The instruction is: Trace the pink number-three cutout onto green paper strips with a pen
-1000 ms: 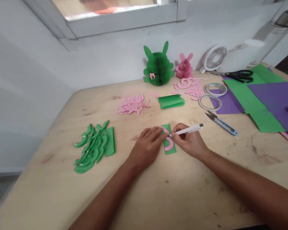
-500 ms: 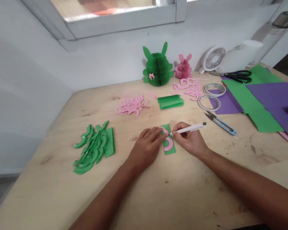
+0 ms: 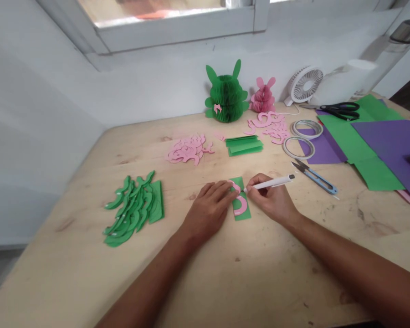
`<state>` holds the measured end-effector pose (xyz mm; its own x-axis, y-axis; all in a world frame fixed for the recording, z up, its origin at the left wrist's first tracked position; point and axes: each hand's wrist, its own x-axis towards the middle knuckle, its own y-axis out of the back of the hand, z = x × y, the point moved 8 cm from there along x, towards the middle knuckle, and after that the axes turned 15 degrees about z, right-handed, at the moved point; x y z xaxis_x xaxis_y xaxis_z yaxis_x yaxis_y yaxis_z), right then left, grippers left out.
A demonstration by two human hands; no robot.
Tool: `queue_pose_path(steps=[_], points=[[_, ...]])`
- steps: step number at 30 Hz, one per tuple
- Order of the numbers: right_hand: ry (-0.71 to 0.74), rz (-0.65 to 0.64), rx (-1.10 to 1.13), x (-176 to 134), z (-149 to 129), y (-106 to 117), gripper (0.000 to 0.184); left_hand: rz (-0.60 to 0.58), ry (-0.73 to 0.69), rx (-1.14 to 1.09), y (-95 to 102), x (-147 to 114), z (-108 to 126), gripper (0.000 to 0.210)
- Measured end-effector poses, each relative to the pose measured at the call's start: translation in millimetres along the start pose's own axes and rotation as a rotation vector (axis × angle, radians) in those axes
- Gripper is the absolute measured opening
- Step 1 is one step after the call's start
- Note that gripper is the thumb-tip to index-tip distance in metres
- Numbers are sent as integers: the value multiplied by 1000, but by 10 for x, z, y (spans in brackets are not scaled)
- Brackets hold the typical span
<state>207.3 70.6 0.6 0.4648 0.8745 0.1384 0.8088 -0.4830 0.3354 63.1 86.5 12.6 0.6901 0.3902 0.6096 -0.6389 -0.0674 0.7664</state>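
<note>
A curved pink paper cutout [image 3: 241,207] lies on a small green paper rectangle [image 3: 244,216] in front of me. My left hand [image 3: 208,205] rests flat, its fingers stretched out over the cutout's upper part and the rectangle's left edge. In my right hand [image 3: 268,198] a white pen [image 3: 272,182] is pinched, its tip at the cutout's right side on the green paper. Part of the cutout is hidden beneath my left fingertips.
Green cutouts [image 3: 131,212] are heaped at left, pink cutouts [image 3: 187,149] farther back. Folded green strips [image 3: 244,145], tape rolls [image 3: 299,147], blue thread snips [image 3: 316,177] and black scissors [image 3: 340,109] lie beyond. A green paper figure [image 3: 227,98] and a white fan [image 3: 305,85] stand by the wall.
The view has shifted very slightly. Both hands keep almost the same place, with the pen tip still beside the pink cutout.
</note>
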Motion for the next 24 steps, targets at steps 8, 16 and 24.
queue_pose_path(steps=[8, 16, 24], points=[[16, -14, -36, -17, 44, -19, 6, -4, 3, -4, 0, 3, 0, 36], [40, -25, -60, -8, 50, -27, 6, -6, 6, -9, -3, 5, 1, 38], [38, -31, -61, -14, 74, -46, 7, -11, 10, -1, -4, 5, -2, 39]])
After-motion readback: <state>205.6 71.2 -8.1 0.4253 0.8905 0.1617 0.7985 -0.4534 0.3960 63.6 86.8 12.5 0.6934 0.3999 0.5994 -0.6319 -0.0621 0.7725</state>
